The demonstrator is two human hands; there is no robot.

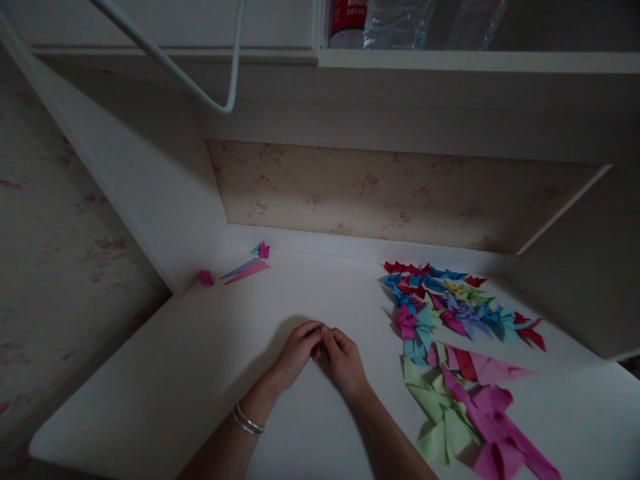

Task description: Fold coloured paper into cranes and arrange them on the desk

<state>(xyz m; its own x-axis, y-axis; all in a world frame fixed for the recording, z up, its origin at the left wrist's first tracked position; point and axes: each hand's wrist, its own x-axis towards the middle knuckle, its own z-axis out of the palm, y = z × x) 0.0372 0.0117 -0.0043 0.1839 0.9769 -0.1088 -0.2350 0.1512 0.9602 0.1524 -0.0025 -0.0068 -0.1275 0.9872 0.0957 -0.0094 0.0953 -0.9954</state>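
My left hand (298,350) and my right hand (343,361) rest together on the white desk (210,373), fingertips meeting in a pinch over something small that I cannot make out. Thin bangles (247,419) circle my left wrist. To the right lies a spread of folded coloured paper pieces (457,307), with larger green paper (440,413) and pink paper (500,427) sheets nearer me.
A few small folded pieces, pink and blue (247,269), sit at the desk's back left by the wall. A shelf (475,61) above holds plastic bottles (400,23). A white rail (200,87) crosses the upper left. The desk's front-left edge drops off.
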